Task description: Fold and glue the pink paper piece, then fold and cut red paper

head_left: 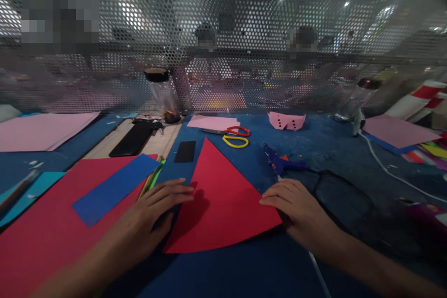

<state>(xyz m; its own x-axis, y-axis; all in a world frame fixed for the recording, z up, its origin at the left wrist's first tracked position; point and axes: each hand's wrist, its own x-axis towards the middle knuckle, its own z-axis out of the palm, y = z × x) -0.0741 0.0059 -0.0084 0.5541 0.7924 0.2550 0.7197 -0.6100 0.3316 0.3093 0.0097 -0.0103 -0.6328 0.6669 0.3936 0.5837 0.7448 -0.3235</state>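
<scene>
A red paper piece (223,205), pointed at the far end and curved along its near edge, lies on the blue table between my hands. My left hand (157,214) is open at its left edge, with fingers stretched out over the paper and thumb apart. At the right edge, my right hand (296,209) has its fingers closed on the paper near the corner; the thumb is mostly hidden. Just beyond that hand rests a blue glue gun (279,163) with a black cable. Scissors (235,136) with red and yellow handles lie past the paper's tip.
Left of the paper are a large red sheet (45,223), a blue strip (115,191) and a black phone (132,138). Farther back stand a glass bottle (164,95) and a pink cut-out mask (287,122). A perforated metal screen (223,74) closes off the back.
</scene>
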